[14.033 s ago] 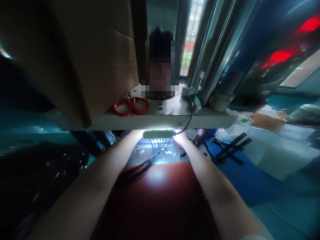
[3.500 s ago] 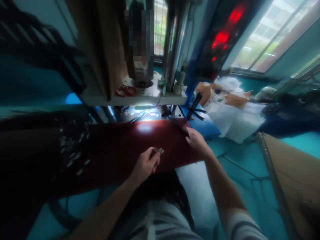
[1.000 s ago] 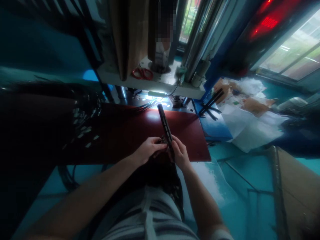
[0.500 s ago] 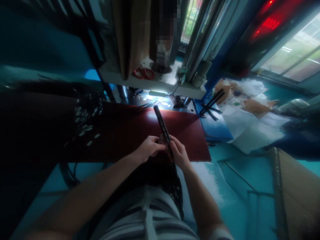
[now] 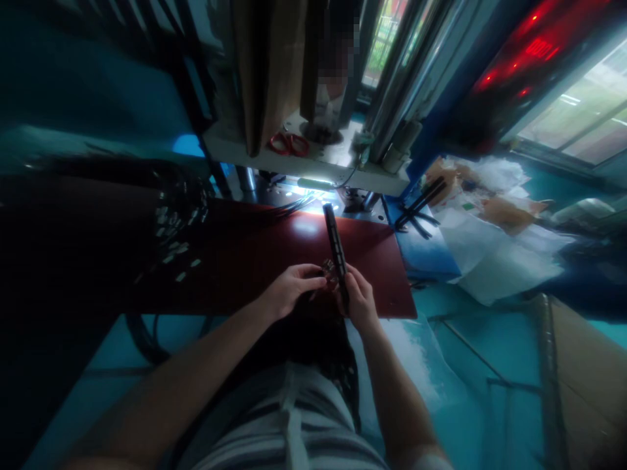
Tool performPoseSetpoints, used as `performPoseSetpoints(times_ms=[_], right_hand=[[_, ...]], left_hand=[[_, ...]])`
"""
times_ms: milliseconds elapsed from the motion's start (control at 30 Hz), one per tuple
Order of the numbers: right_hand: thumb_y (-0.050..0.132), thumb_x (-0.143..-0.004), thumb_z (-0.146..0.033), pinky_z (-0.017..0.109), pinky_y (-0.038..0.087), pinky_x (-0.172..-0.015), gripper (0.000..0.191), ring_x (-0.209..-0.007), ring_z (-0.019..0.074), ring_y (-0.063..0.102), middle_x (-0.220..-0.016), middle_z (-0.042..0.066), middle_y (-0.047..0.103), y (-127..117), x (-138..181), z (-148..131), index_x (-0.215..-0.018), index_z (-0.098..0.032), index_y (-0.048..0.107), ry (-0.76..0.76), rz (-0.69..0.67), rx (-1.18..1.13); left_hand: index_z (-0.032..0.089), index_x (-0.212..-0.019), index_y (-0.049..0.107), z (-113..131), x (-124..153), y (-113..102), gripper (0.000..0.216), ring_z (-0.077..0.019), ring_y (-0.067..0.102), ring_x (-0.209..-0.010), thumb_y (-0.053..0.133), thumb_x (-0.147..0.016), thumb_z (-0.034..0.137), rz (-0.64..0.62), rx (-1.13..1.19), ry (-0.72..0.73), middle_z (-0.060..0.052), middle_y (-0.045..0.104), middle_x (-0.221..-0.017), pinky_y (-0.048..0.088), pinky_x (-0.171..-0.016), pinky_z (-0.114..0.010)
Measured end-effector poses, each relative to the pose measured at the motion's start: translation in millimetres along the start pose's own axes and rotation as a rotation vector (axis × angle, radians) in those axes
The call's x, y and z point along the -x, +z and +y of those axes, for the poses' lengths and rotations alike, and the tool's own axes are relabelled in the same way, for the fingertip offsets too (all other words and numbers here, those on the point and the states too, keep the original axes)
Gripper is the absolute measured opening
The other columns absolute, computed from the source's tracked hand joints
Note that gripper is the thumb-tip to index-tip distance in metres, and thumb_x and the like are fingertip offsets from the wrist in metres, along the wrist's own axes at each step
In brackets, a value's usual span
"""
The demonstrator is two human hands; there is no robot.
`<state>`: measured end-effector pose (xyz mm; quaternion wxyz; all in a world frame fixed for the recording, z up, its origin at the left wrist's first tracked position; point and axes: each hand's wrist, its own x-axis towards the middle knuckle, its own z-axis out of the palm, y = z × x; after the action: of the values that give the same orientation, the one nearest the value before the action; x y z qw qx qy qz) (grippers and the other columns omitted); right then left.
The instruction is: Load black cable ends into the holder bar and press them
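My right hand (image 5: pixel 361 299) is closed around the lower end of a long dark slotted strip (image 5: pixel 334 238), which points up and away from me toward the lit machine. Beside it, my left hand (image 5: pixel 294 287) has thumb and fingers pinched together at a small cluster of shiny metallic pieces (image 5: pixel 328 266). What exactly these pieces are is too blurred to tell. Both hands are above the near edge of a reddish-brown tabletop (image 5: pixel 274 261). Thin dark cables (image 5: pixel 289 207) lie behind the strip, near the bright lamp.
A press-like machine (image 5: pixel 343 153) stands ahead, with red-handled scissors (image 5: pixel 289 143) on its ledge. Bundled black cables with pale ends (image 5: pixel 179 215) lie to the left. On the right are dark strips (image 5: pixel 421 209), white bags (image 5: pixel 490 248) and a cardboard box (image 5: pixel 582 372).
The strip has moved right with my right hand and stands more upright. My left hand is now farther from it, and the shiny pieces show between them. The view has shifted slightly.
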<state>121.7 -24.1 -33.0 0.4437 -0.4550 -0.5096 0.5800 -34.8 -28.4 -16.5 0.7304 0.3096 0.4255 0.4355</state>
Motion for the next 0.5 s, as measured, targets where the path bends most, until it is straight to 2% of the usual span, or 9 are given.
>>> performPoseSetpoints(times_ms=[100, 200, 267, 367, 500], right_hand=[[0.048, -0.084, -0.05, 0.016, 0.029, -0.029, 0.048, -0.031, 0.0059, 0.037, -0.046, -0.007, 0.048, -0.3, 0.4, 0.6, -0.119, -0.018, 0.053, 0.013, -0.004, -0.004], [0.049, -0.084, -0.05, 0.016, 0.03, -0.029, 0.048, -0.033, 0.0059, 0.038, -0.048, -0.007, 0.048, -0.9, 1.4, 1.5, -0.119, -0.018, 0.053, 0.004, -0.034, -0.011], [0.048, -0.085, -0.049, 0.016, 0.028, -0.029, 0.047, -0.032, 0.0058, 0.038, -0.048, -0.006, 0.048, -1.3, 2.0, 1.7, -0.119, -0.017, 0.053, -0.009, -0.059, -0.01], [0.048, -0.085, -0.048, 0.016, 0.029, -0.03, 0.045, -0.032, 0.0055, 0.037, -0.048, -0.006, 0.048, -2.0, 2.4, 1.3, -0.118, -0.018, 0.055, -0.014, -0.069, 0.007], [0.049, -0.084, -0.049, 0.016, 0.03, -0.031, 0.046, -0.034, 0.006, 0.038, -0.048, -0.006, 0.047, -3.4, 2.0, -0.4, -0.118, -0.019, 0.055, 0.031, -0.074, 0.021]], left_hand=[[0.012, -0.075, 0.062, 2.9, -0.6, -0.6, 0.029, -0.0067, 0.05, -0.053, 0.076, -0.056, 0.028, 0.132, 0.073, 0.034, 0.0, 0.06, -0.065, 0.035, -0.047, -0.018], [0.014, -0.071, 0.058, 8.5, 0.1, -0.7, 0.026, -0.0046, 0.042, -0.043, 0.073, -0.058, 0.031, 0.207, 0.038, 0.048, 0.005, 0.051, -0.053, 0.029, -0.041, -0.017], [0.014, -0.07, 0.057, 12.2, 1.6, -0.1, 0.025, -0.0045, 0.04, -0.04, 0.071, -0.06, 0.032, 0.184, -0.051, -0.004, 0.005, 0.051, -0.051, 0.027, -0.039, -0.017], [0.014, -0.067, 0.057, 15.4, 4.0, 2.1, 0.018, -0.006, 0.044, -0.041, 0.067, -0.06, 0.027, 0.135, -0.164, -0.077, 0.004, 0.053, -0.051, 0.03, -0.041, -0.018], [0.014, -0.062, 0.057, 16.1, 3.9, 3.8, 0.009, -0.0068, 0.045, -0.043, 0.062, -0.059, 0.022, 0.071, -0.211, -0.052, 0.004, 0.052, -0.048, 0.032, -0.044, -0.019]])
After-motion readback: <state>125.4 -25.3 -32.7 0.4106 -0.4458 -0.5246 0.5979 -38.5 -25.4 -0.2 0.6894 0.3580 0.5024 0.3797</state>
